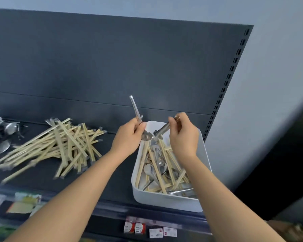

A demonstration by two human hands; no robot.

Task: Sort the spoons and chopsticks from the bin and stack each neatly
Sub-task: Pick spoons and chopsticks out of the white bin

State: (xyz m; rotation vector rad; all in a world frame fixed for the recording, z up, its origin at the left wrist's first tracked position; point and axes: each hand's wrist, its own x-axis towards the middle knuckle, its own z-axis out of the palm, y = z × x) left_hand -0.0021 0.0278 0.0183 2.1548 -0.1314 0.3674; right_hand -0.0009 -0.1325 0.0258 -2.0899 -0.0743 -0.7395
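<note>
Head view: white rectangular plastic bin, mixed cutlery inside. Left of bin, loose wooden chopstick pile; farther left, steel spoon pile. Over bin's far end, left hand grips upright steel spoon, right hand pinches slanted steel spoon. Left hand nearer the piles.

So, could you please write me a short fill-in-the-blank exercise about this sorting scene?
The left hand grips a metal ____.
The white bin holds spoons mixed with ____.
The chopstick pile lies to the ____ of the bin.
Missing words: spoon; chopsticks; left.
</note>
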